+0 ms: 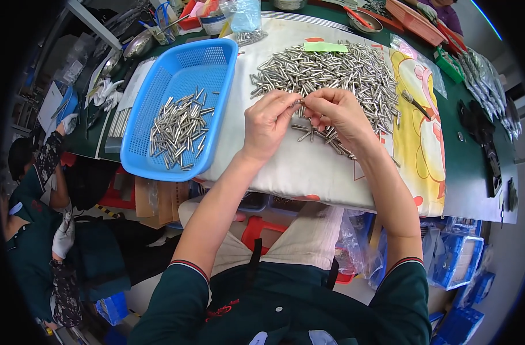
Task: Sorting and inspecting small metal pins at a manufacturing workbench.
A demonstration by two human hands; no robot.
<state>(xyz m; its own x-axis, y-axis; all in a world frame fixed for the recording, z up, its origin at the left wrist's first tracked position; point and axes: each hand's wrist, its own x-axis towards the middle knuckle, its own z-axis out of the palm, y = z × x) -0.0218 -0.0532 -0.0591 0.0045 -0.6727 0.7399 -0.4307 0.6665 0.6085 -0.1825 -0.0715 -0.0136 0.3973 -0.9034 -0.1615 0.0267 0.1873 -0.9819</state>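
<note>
- Above the white cloth point(308, 169): left hand point(265, 125) and right hand point(336, 110) nearly meeting, fingertips of both pinched on a small metal piece point(299, 102), detail too fine to make out.
- Just beyond: broad heap of metal pins point(331, 72), green slip point(326, 47) on top.
- Left: blue basket point(185, 75), smaller pin batch point(179, 132) inside.

Pinched between left hand point(267, 123) and right hand point(337, 112): small silvery metal piece point(297, 102), mostly hidden from view | Heaped loosely across pale cloth point(308, 172): many slim, shiny metal rods point(326, 72), pointing every way | Gathered in blue perforated basket point(185, 75) at left, in smaller pile: similar silver rods point(179, 133), crisscrossed and loose
</note>
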